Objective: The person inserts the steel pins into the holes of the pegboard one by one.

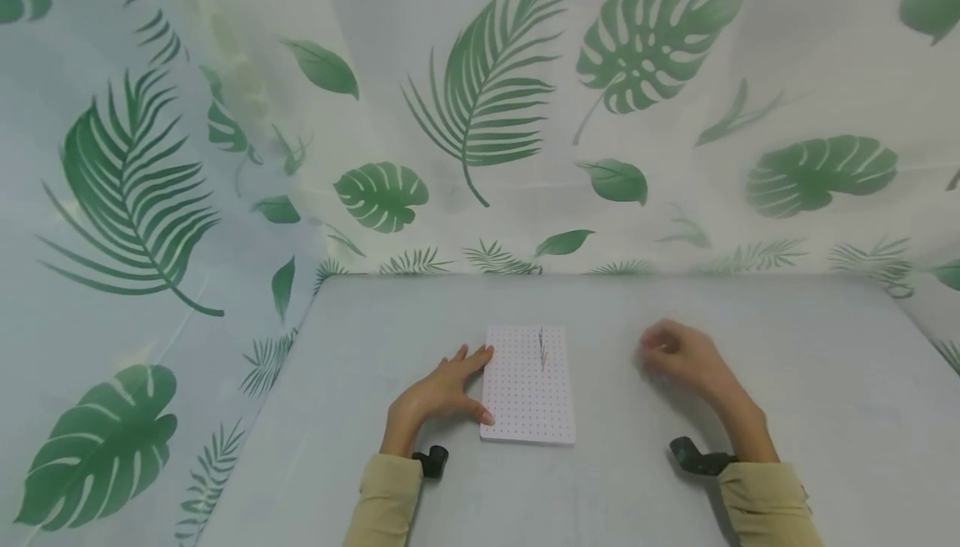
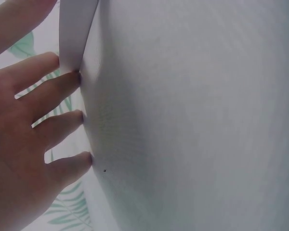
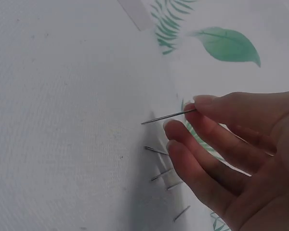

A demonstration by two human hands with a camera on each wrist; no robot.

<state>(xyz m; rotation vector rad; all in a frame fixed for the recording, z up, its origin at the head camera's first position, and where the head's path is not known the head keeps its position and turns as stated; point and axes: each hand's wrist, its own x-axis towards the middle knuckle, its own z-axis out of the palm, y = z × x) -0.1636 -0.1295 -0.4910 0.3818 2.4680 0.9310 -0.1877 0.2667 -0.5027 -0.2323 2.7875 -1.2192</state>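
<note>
A white board (image 1: pixel 525 401) with a grid of small dots or holes lies on the table. A few thin metal pins (image 1: pixel 542 351) stand in its upper right part. My left hand (image 1: pixel 441 390) spreads along the board's left side, fingertips and thumb touching the edge. In the left wrist view, its straight fingers rest beside the board's side wall (image 2: pixel 77 36). To the right of the board, my right hand (image 1: pixel 684 355), slightly blurred, pinches a thin metal pin (image 3: pixel 167 117) between thumb and index finger. Several loose pins (image 3: pixel 161 174) lie on the table below those fingers.
The light grey table (image 1: pixel 622 489) runs back to a pale curtain (image 1: pixel 525 213) printed with green leaves. Another leafy curtain hangs on the left. Dark wrist-camera mounts (image 1: pixel 697 457) sit at both wrists, just beyond the beige sleeves.
</note>
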